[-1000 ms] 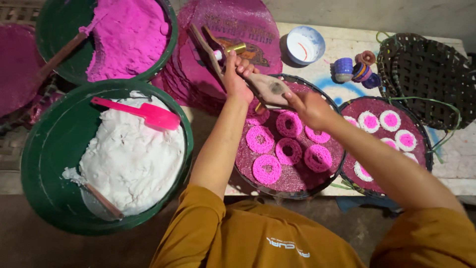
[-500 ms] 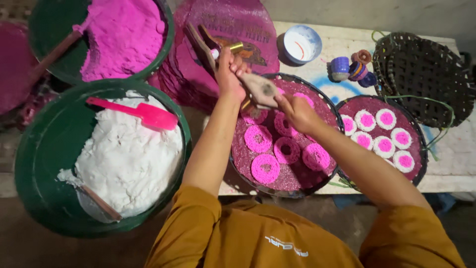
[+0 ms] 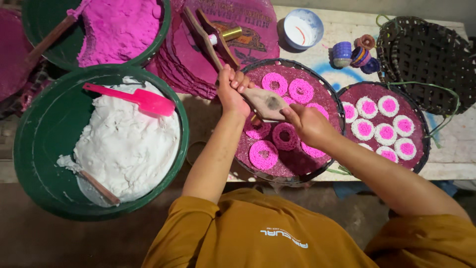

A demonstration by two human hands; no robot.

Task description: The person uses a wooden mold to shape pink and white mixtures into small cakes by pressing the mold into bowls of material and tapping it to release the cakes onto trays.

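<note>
My left hand (image 3: pixel 232 92) is closed around the two long handles of a wooden press (image 3: pixel 266 102). My right hand (image 3: pixel 307 124) grips the press's wide, dark-stained end. A brass cylinder (image 3: pixel 231 33) sits between the handles further up. The press hangs over a round dark tray (image 3: pixel 290 63) lined in pink, which carries several pink noodle rings (image 3: pixel 263 155). Part of the rings is hidden under my hands.
A second round tray (image 3: pixel 422 130) to the right holds several white rings with pink centres. On the left are a green basin (image 3: pixel 29 149) of white dough with a pink spatula (image 3: pixel 144 99) and a basin of pink dough (image 3: pixel 116 30). Behind lie pink mats (image 3: pixel 258 30), a white bowl (image 3: pixel 302 29), small cups (image 3: pixel 342 53) and a woven basket (image 3: pixel 426 54).
Both hands stay on the press over the pink tray. They have shifted slightly toward me, and the view has moved a little.
</note>
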